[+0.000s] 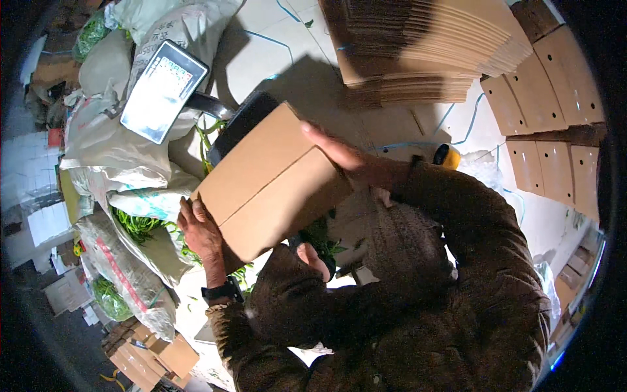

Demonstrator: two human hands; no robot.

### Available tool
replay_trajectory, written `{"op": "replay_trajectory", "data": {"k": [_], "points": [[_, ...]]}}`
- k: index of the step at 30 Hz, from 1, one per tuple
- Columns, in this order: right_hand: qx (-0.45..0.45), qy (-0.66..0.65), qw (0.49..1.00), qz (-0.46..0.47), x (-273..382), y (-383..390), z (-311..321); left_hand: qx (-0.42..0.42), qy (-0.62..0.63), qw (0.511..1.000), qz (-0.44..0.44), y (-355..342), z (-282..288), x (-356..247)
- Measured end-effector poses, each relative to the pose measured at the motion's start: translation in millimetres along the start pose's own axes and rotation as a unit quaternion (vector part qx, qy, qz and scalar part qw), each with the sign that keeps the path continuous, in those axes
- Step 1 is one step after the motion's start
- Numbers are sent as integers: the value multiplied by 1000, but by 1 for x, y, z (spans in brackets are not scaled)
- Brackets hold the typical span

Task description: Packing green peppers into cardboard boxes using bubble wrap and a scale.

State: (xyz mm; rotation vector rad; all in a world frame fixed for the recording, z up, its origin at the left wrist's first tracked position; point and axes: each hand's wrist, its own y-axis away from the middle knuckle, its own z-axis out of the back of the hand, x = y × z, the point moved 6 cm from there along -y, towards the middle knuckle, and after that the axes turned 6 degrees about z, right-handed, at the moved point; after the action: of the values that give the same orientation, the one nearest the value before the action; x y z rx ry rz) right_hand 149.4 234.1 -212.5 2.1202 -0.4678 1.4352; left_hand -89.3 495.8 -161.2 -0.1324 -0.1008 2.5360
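A closed brown cardboard box is between my two hands, tilted, with the seam between its top flaps facing up. My left hand grips its near-left side, fingers bent over the edge. At the far-right side, my right hand lies along the other edge with its thumb and fingers pressed to the cardboard. Just beyond the box stands a scale with a lit display on a short post; its dark platform is partly hidden by the box. Long green vegetables show beside the platform.
White woven sacks, some open on green vegetables, line the left. A tall stack of flattened cardboard lies at the far right. Cartons are piled along the right. Blue strapping trails over the tiled floor.
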Motion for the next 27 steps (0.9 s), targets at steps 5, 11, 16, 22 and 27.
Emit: {"op": "replay_trajectory", "data": {"k": [5,11,16,22,27], "points": [[90,136,983,79,-11,19,21,19,13,1000,20,12,8,-38],[74,259,959,93,6,28,32,-17,-104,961,-255,11,-12,17],[98,741,644,161,-52,85,204,107,169,977,-74,17,10,-21],[45,709,682,-172,-150,194,320,85,139,982,-93,14,4,-17],[-18,874,467,135,-169,240,277,73,111,985,-110,11,3,-16]]}}
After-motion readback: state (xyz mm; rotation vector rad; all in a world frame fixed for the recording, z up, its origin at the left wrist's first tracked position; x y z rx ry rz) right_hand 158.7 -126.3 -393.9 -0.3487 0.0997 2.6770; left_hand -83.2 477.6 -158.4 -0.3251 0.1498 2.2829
